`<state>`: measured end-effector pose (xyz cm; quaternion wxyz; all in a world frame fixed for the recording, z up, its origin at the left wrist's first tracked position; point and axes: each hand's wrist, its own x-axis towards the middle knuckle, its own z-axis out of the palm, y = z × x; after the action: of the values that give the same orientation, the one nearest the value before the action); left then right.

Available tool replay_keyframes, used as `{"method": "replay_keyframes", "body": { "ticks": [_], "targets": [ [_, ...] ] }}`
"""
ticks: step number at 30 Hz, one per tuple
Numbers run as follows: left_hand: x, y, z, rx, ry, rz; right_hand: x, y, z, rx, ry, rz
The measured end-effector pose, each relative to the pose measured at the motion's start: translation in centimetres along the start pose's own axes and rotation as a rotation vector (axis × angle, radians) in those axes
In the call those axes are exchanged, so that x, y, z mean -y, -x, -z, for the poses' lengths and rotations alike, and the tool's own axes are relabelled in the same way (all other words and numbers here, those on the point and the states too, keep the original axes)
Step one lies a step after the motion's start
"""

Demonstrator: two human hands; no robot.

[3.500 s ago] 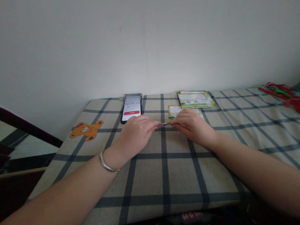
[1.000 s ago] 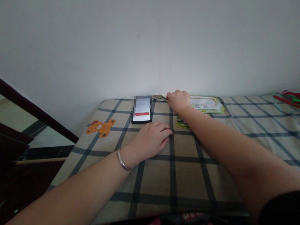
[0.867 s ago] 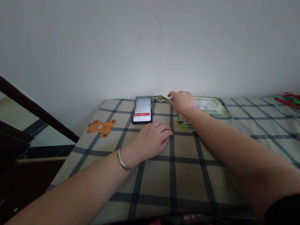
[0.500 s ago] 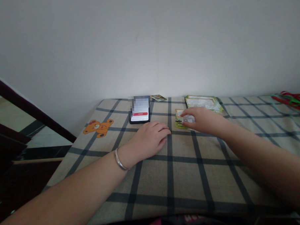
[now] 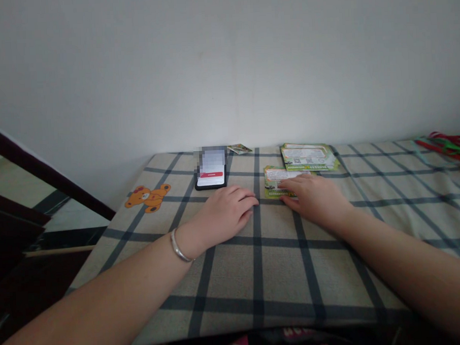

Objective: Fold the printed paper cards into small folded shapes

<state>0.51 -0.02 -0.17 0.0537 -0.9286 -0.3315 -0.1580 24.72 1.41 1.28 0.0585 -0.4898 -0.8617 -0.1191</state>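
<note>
My left hand point(image 5: 226, 211) lies palm down on the checked cloth point(image 5: 264, 262), fingers loosely curled and holding nothing; a silver bangle point(image 5: 177, 245) circles its wrist. My right hand point(image 5: 315, 197) rests flat with its fingers stretched onto the near edge of a small green card point(image 5: 275, 176). A stack of larger green cards point(image 5: 307, 156) lies just behind that. A small folded card piece point(image 5: 239, 149) sits by the wall, right of the black phone point(image 5: 211, 169).
An orange bear print point(image 5: 147, 196) marks the cloth at left. Red and green ribbons point(image 5: 450, 148) lie at the far right. The wall stands directly behind the surface. The cloth's left edge drops to a dark floor.
My right hand left the small folded piece by the wall, drew back toward me and now lies on the small green card. My left hand stayed put.
</note>
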Motion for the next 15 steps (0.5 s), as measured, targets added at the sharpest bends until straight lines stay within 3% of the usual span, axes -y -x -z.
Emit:
{"method": "replay_keyframes", "body": {
  "ticks": [8, 15],
  "targets": [
    [0.0, 0.0, 0.0, 0.014, -0.003, 0.005, -0.2, -0.4, -1.5, -0.096, -0.059, -0.027],
    [0.0, 0.0, -0.1, 0.018, -0.003, 0.004, -0.1, -0.6, -0.8, -0.027, -0.015, -0.049]
  ]
}}
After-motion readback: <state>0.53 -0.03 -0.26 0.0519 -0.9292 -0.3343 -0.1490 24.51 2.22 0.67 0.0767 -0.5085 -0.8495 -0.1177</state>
